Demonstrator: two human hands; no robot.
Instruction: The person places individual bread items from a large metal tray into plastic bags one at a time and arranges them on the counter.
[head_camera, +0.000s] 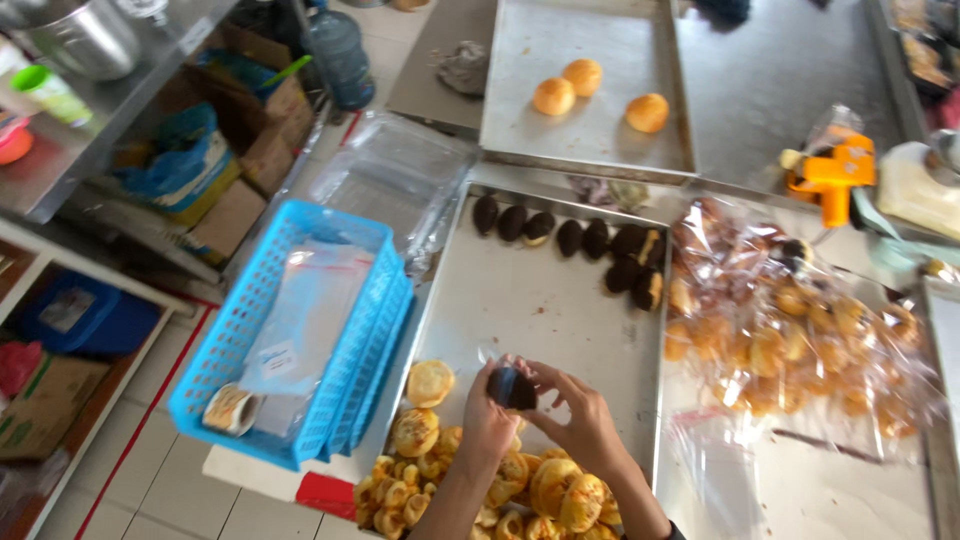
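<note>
A dark chocolate-coloured bun sits low in the middle of the frame, pinched between both hands just above a large metal tray. The left hand wraps its fingers around the bun's left side, and the right hand closes its fingers on the right side, so both grip the same bun. It seems to sit in a clear wrapper, though that is hard to tell.

Directly below the hands, at the bottom edge, lies a heap of golden pastries on the tray's near end. At the tray's far end, towards the centre of the frame, a row of dark buns lies in a loose line.

To the right, a pile of bagged pastries in clear plastic covers the bench. Left of the tray, stacked blue plastic baskets hold clear bags. In the upper middle, a second tray carries three round golden buns. An orange tape dispenser stands at the upper right.
</note>
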